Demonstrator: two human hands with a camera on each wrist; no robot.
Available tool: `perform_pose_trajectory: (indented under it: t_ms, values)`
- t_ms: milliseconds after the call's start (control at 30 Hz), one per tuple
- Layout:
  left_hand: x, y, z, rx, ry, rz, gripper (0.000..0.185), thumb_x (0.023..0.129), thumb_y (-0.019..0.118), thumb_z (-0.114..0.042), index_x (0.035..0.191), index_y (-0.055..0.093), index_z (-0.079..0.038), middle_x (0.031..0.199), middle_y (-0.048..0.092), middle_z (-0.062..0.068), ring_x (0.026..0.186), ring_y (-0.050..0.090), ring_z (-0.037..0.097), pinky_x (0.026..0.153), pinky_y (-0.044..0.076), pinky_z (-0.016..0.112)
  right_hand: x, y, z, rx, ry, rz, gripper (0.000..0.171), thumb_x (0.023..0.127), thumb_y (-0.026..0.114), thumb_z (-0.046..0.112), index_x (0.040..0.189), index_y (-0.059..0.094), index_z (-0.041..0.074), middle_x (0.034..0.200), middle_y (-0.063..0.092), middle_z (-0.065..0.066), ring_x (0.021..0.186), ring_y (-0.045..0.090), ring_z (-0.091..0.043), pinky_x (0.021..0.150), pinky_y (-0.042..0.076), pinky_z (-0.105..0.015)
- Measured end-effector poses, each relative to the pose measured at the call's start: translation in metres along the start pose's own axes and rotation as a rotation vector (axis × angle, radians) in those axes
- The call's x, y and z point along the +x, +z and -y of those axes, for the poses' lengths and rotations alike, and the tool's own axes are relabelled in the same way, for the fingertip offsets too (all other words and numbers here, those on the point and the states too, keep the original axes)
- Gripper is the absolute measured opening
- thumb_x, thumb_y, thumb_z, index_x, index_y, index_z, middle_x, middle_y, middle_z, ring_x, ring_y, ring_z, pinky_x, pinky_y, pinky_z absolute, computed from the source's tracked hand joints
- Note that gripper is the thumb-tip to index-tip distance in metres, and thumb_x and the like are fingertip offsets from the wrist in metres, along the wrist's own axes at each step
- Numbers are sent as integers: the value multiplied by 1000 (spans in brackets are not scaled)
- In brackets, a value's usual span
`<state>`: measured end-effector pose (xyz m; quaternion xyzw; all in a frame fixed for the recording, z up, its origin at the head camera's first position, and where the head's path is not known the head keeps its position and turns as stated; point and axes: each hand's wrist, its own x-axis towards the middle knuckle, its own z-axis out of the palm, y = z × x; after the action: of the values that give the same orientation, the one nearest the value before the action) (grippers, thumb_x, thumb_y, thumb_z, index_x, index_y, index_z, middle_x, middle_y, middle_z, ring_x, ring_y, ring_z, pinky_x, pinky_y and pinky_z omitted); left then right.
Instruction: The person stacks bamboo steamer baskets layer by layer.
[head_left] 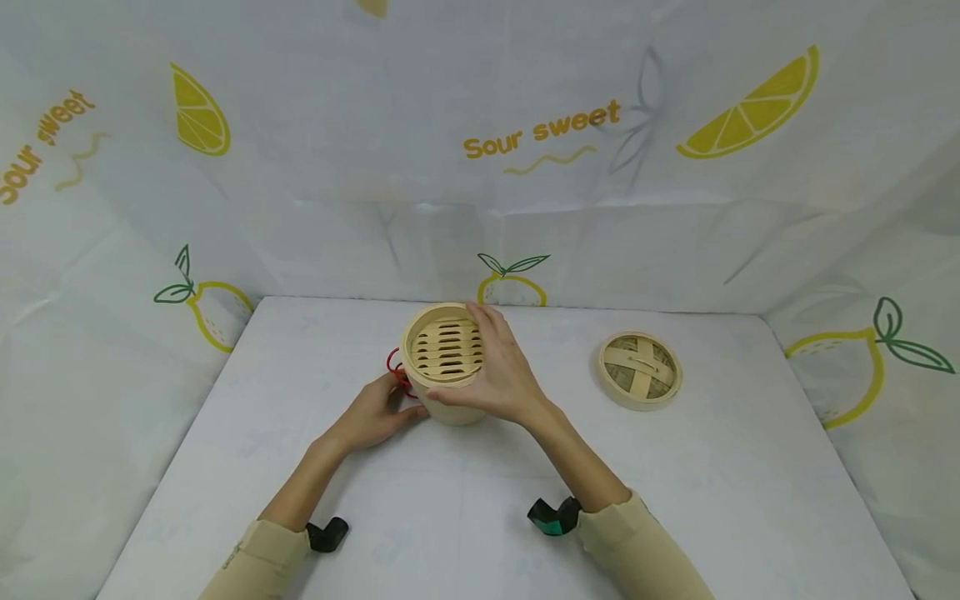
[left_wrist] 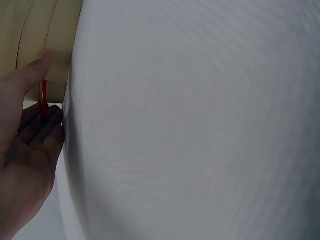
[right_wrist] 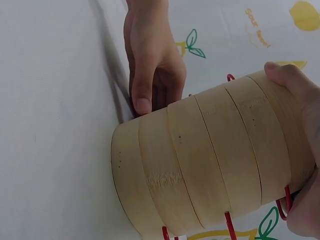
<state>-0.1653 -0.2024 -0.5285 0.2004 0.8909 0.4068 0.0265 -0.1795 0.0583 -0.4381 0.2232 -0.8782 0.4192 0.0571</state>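
A stack of round bamboo steamer baskets (head_left: 450,350) has a slatted tier on top and red cord loops (left_wrist: 44,95) along its sides. My right hand (head_left: 506,375) grips the top tier, with the fingers at the far rim and the thumb across the near side. Low on the left side is my left hand (head_left: 378,412). Its thumb (right_wrist: 143,105) touches the wall of the bottom tier. The other fingers (left_wrist: 40,127) of this hand are loosely bent beside a red loop, close to the white tabletop, and partly hidden behind the stack in the right wrist view.
A bamboo steamer lid (head_left: 641,371) with a crossed-strip top lies to the right on the white table (head_left: 450,517). White cloth (head_left: 337,150) with lemon prints hangs behind and at both sides. Black wrist devices (head_left: 328,535) sit at both cuffs.
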Motion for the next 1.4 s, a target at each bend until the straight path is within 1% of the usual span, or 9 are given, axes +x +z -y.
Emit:
perform_pose_trajectory:
  t_ms: [133,333,567,700,800,967,1133,1233,1400]
  values:
    - [0,-1,0,1,-1,0,56,96,85,-21,143,62,-2,140,71,16,143,63,36,120,54,55,0,0,1,1,6,11,133,64,102,52,169,32,11,170,37,-10,152,49,-32,125,49,-57]
    - [-1,-3,0,-2,-19,10,57,95,85,-20,143,61,-2,140,70,15,143,63,34,122,53,54,2,-1,3,-1,14,29,132,64,101,54,168,32,12,168,37,-9,151,49,-31,125,49,-56]
    - [-2,-3,1,-10,-3,4,59,95,86,-22,145,60,-3,140,70,14,143,62,34,122,53,55,1,-1,4,8,34,28,132,64,102,54,168,32,13,168,38,-7,149,51,-30,124,50,-56]
    - [-3,-2,5,4,21,-24,58,94,87,-22,143,62,-3,136,72,13,140,65,35,119,55,57,1,-1,6,17,46,34,132,64,102,54,168,31,13,168,37,-8,150,51,-31,124,50,-57]
    - [-3,-2,6,7,28,-31,57,94,86,-21,142,62,-2,136,72,14,140,64,36,118,55,58,1,0,7,15,55,40,131,65,101,54,168,31,14,168,37,-8,150,51,-31,124,51,-57]
    - [-3,-3,4,-17,12,-9,58,94,86,-19,143,61,-1,140,71,16,144,62,37,121,52,58,1,0,7,11,57,41,131,65,101,55,168,32,14,168,37,-8,149,51,-31,123,51,-56]
    - [-1,-2,1,-18,14,10,59,96,85,-19,146,59,-2,141,70,14,145,61,34,123,51,56,-1,-1,5,-1,49,28,132,64,100,56,168,32,12,169,38,-7,150,51,-31,123,51,-57]
    - [-1,-1,0,-19,-2,16,59,96,86,-20,145,60,-3,140,70,12,146,61,33,124,51,55,-1,-2,4,-22,34,28,132,65,100,57,168,31,11,170,38,-8,150,51,-32,124,51,-57]
    - [-1,-1,1,-13,-11,20,58,96,85,-20,145,60,-3,138,71,12,144,62,33,123,51,55,-1,-2,2,-48,20,32,133,66,98,59,170,29,10,173,35,-12,156,45,-34,127,47,-59]
